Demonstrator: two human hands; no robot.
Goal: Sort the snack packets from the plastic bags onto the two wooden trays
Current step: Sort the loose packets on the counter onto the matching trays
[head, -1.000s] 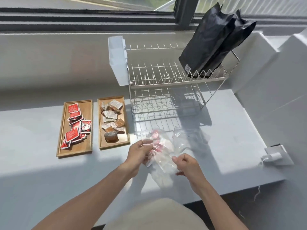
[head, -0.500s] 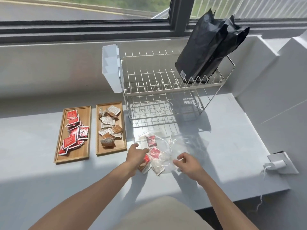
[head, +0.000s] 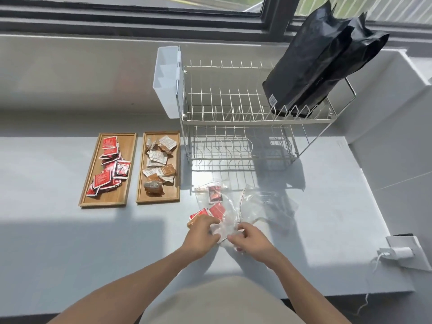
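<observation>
Both hands lowered, left hand (head: pixel 203 232), right hand (head: pixel 251 239)

Two trays lie side by side on the bench (head: pixel 58 230), the left tray (head: pixel 131 146) and right tray (head: pixel 178 157) both holding packets. A dish rack (head: pixel 233 120) stands right of them, behind two plastic bags (head: pixel 236 206).

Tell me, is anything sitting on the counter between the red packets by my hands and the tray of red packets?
Only the brown-packet tray lies along that line; the red packets must pass it to reach the left tray.
</observation>
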